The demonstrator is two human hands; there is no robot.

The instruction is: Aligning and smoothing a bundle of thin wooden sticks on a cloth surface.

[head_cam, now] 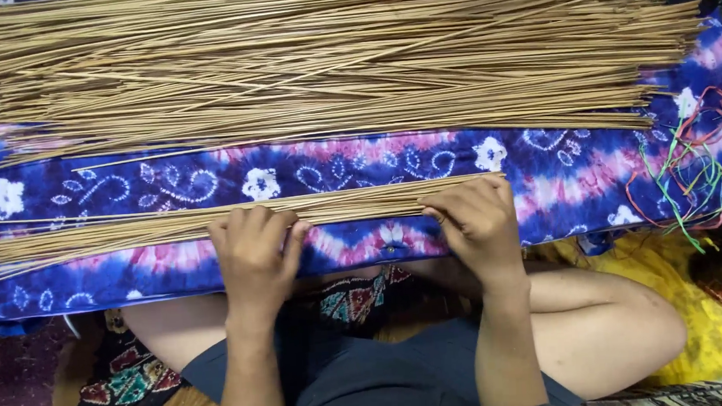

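A thin bundle of sticks [214,219] lies across a blue and pink tie-dyed cloth [557,176], running in from the left edge. The left hand [254,254] closes over it, fingers curled on top. Further right, the right hand [477,222] pinches the bundle's end. Beyond lies a large heap of sticks [329,56]; coloured threads [697,169] lie at far right.

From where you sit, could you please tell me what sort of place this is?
Probably a home craft spot on the floor: a big heap of thin sticks on a blue patterned cloth, coloured strings alongside, and a crossed leg on a mat.
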